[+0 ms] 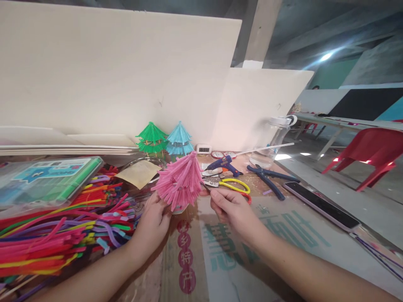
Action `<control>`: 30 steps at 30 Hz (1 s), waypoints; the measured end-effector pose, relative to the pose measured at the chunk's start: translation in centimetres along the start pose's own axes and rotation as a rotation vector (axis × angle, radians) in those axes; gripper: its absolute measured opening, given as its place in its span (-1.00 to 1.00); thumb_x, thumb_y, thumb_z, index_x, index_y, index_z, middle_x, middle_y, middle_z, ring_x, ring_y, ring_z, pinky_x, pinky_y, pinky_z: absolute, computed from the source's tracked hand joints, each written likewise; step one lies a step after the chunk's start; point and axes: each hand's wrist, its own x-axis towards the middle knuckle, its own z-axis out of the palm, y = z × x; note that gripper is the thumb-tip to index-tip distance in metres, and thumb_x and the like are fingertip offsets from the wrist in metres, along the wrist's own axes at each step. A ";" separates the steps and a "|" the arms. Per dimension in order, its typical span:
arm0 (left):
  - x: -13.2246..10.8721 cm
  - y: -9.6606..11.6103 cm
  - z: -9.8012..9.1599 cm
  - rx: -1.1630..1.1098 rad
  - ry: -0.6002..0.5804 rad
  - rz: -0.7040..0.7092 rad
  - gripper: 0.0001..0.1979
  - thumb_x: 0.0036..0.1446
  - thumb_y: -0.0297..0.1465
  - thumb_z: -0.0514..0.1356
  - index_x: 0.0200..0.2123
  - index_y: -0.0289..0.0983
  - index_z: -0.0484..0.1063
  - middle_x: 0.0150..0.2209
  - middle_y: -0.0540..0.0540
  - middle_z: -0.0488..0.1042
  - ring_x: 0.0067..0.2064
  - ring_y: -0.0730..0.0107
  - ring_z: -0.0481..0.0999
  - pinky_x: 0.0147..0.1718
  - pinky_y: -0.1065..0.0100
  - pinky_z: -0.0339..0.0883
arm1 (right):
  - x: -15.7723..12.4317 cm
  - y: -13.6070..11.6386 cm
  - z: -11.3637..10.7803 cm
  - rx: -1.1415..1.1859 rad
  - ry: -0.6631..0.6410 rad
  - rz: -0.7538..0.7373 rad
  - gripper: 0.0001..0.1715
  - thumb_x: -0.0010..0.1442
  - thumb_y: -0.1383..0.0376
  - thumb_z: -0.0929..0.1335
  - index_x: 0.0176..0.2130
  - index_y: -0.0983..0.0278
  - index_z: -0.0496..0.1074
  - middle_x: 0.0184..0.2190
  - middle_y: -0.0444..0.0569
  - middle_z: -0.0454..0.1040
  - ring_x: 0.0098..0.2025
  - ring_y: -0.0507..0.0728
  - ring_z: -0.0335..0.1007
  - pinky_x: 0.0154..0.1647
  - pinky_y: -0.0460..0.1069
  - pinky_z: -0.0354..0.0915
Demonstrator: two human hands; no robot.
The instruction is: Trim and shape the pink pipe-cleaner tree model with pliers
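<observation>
A pink pipe-cleaner tree (181, 180) with two tiers of bristly strips stands in the middle, its tip leaning right. My left hand (155, 216) is closed around its lower left side, with the fingertips partly hidden behind the strips. Just right of the tree, my right hand (231, 207) is pinched, thumb against forefinger. What it grips, if anything, is too small to make out. Behind the pink one, a green pipe-cleaner tree (151, 138) and a light blue pipe-cleaner tree (179, 139) stand side by side against the white board.
Bundles of coloured pipe cleaners (53, 243) lie at left beneath a clear plastic case (47, 180). Beyond my right hand are a blue glue gun (225, 164), yellow-handled scissors (234, 184), blue-handled pliers (269, 178) and a water bottle (270, 142). A phone (323, 205) lies at right.
</observation>
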 end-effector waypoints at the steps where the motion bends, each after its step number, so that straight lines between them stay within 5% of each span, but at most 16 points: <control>1: 0.0 0.0 0.0 -0.001 0.001 -0.007 -0.70 0.14 -0.48 0.02 -0.20 -0.24 0.55 -0.02 -0.22 0.51 0.06 0.04 0.44 0.07 0.01 0.33 | 0.0 0.0 0.0 -0.006 0.000 -0.002 -0.38 -0.02 -0.21 0.38 -0.59 0.24 0.20 -0.70 -0.27 0.06 -0.65 -0.07 -0.17 -0.63 -0.05 -0.22; 22: -0.4 -1.0 0.4 -0.069 0.020 -0.080 -0.68 0.22 -0.36 0.03 -0.05 -0.22 0.49 -0.02 -0.19 0.53 0.08 0.11 0.45 0.14 0.05 0.29 | -0.1 0.3 0.5 -0.024 -0.085 -0.023 -0.37 -0.01 -0.22 0.37 -0.58 0.25 0.22 -0.68 -0.27 0.04 -0.64 -0.07 -0.15 -0.62 -0.08 -0.20; 26: -0.2 -1.5 0.6 -0.171 0.004 -0.174 -0.64 0.21 -0.29 0.05 0.01 -0.26 0.44 0.06 -0.22 0.47 0.14 0.08 0.39 0.20 0.02 0.21 | -0.1 1.1 0.4 -0.064 0.027 -0.108 -0.46 0.05 -0.16 0.36 -0.45 0.27 0.40 -0.67 -0.26 0.07 -0.61 -0.03 -0.12 -0.61 -0.07 -0.14; 30: 0.2 -1.6 1.0 -0.261 0.112 -0.231 -0.69 0.16 -0.35 0.06 -0.07 -0.26 0.47 0.01 -0.21 0.48 0.17 0.10 0.36 0.24 0.04 0.12 | 1.0 2.4 -0.7 -0.180 0.199 -0.220 -0.49 0.07 -0.06 0.37 -0.19 0.28 0.52 -0.61 -0.17 0.26 -0.55 0.04 0.07 -0.56 -0.05 0.01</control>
